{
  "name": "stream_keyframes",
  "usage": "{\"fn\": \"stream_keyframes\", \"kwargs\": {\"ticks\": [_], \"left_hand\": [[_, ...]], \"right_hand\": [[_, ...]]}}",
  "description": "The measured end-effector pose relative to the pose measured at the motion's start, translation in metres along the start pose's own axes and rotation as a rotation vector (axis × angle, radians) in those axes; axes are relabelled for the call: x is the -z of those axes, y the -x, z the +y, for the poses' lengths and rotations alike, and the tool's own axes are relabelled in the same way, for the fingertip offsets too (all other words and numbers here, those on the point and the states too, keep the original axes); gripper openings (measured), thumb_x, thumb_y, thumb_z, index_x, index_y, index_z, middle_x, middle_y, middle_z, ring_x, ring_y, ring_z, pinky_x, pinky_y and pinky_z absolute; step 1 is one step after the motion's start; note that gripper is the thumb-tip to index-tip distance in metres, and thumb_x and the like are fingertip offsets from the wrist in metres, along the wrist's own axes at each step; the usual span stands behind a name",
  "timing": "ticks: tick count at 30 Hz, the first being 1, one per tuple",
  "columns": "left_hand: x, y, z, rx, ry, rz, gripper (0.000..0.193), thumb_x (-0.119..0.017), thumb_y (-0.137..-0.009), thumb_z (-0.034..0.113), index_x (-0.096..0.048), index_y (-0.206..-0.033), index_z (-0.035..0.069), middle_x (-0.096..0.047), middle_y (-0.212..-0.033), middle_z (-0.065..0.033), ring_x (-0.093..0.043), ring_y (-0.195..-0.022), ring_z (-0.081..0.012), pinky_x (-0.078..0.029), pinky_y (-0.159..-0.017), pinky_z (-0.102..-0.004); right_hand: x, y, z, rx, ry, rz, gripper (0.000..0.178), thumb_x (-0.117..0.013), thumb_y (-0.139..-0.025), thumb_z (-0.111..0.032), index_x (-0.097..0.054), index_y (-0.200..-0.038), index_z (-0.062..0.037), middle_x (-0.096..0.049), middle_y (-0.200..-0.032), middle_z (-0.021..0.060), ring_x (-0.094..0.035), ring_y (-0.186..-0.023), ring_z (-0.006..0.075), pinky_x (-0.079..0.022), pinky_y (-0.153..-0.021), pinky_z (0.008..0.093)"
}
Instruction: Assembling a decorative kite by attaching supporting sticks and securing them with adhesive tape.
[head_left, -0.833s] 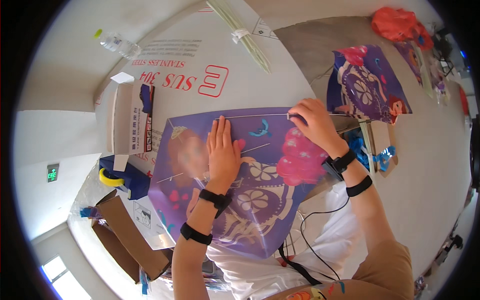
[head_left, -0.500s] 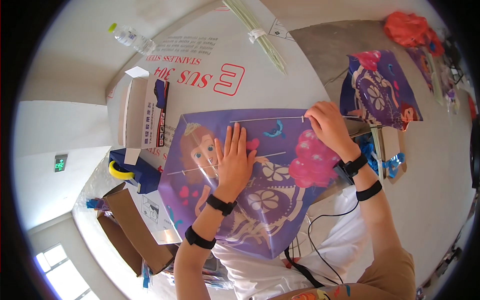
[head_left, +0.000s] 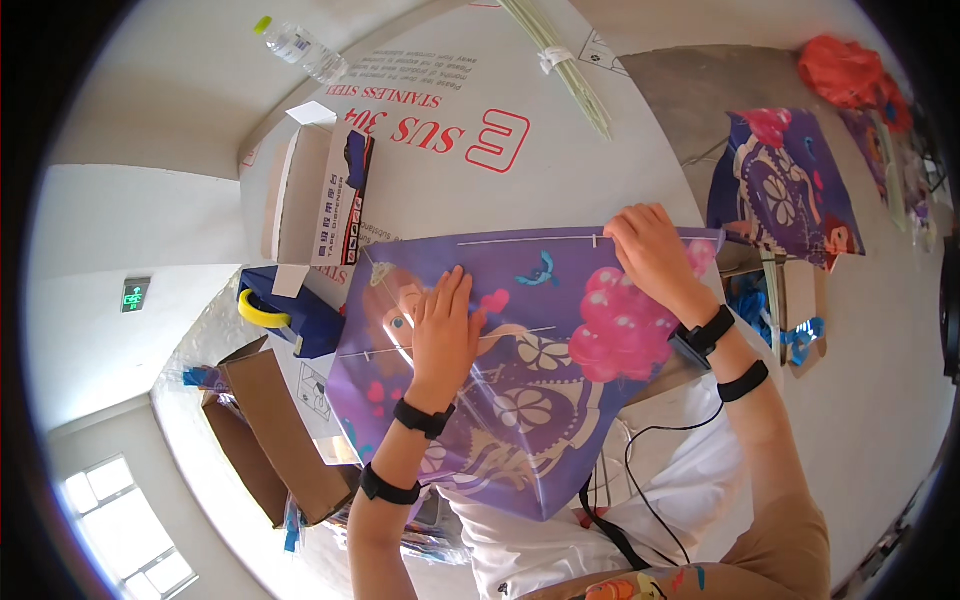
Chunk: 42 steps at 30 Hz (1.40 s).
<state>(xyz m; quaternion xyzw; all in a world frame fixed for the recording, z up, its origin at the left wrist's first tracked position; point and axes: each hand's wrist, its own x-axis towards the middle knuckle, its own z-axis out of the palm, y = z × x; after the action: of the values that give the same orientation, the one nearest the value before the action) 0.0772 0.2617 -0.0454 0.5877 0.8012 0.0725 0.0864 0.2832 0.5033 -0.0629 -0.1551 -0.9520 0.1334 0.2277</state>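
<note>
A purple plastic sheet [head_left: 500,262], printed with a cartoon princess and pink balloons, lies over the near edge of the table and my lap. Thin pale rods run across it, one [head_left: 525,240] along its far edge and another [head_left: 460,343] across the middle. My left hand [head_left: 443,335] rests flat on the sheet over the printed figure, fingers stretched out. At the far edge my right hand [head_left: 648,255] pinches the sheet beside the end of the far rod. Whether its fingertips also grip the rod cannot be made out.
On the white printed tabletop [head_left: 430,190] are an opened carton [head_left: 318,195], a blue tape dispenser [head_left: 290,312], a bottle [head_left: 305,50] and a tied rod bundle [head_left: 560,70]. Another printed sheet [head_left: 785,185] hangs at right. A brown box [head_left: 285,430] stands at left.
The view has shifted, so the table things sit further right. My left hand has slid left with the sheet. More of the sheet's corner now shows beyond my right hand, which keeps its pinch.
</note>
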Motion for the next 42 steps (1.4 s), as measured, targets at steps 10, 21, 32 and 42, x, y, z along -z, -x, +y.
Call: {"fn": "stream_keyframes", "kwargs": {"ticks": [10,21,32,42], "left_hand": [[0.001,-0.027,0.012,0.049,-0.181,0.109,0.059,-0.064,-0.087,0.029,-0.045,-0.140,0.011,-0.051,-0.108,-0.0073,-0.050,-0.095,-0.0241,-0.038,-0.078,-0.0419],[0.000,-0.032,0.012,0.028,-0.211,0.136,0.059,-0.066,-0.085,0.032,-0.048,-0.139,0.015,-0.050,-0.108,-0.0073,-0.050,-0.097,-0.0244,-0.043,-0.076,-0.0372],[0.001,-0.032,0.013,0.083,-0.206,0.053,0.059,-0.066,-0.084,0.030,-0.048,-0.139,0.017,-0.049,-0.112,-0.0060,-0.050,-0.106,-0.0238,-0.040,-0.081,-0.0431],[0.001,-0.037,0.016,0.032,-0.200,0.040,0.057,-0.065,-0.088,0.026,-0.046,-0.140,0.013,-0.049,-0.111,-0.0130,-0.051,-0.104,-0.0300,-0.044,-0.081,-0.0419]], "right_hand": [[0.001,-0.002,-0.004,0.002,0.019,-0.014,0.017,-0.062,-0.071,0.000,-0.053,-0.083,-0.0059,-0.053,-0.083,0.0080,-0.052,-0.083,0.0254,-0.039,-0.080,0.0354],[0.006,0.000,-0.005,0.000,0.038,-0.028,0.012,-0.059,-0.073,-0.002,-0.054,-0.084,-0.0054,-0.054,-0.082,0.0078,-0.053,-0.084,0.0252,-0.040,-0.082,0.0350],[-0.006,0.009,0.002,0.000,0.094,0.024,0.008,-0.059,-0.073,-0.008,-0.054,-0.080,-0.0064,-0.052,-0.079,0.0059,-0.054,-0.080,0.0213,-0.041,-0.078,0.0330],[-0.002,0.017,0.004,0.008,0.149,0.031,0.009,-0.060,-0.072,-0.009,-0.055,-0.079,-0.0068,-0.052,-0.078,0.0046,-0.053,-0.080,0.0201,-0.040,-0.078,0.0311]]}}
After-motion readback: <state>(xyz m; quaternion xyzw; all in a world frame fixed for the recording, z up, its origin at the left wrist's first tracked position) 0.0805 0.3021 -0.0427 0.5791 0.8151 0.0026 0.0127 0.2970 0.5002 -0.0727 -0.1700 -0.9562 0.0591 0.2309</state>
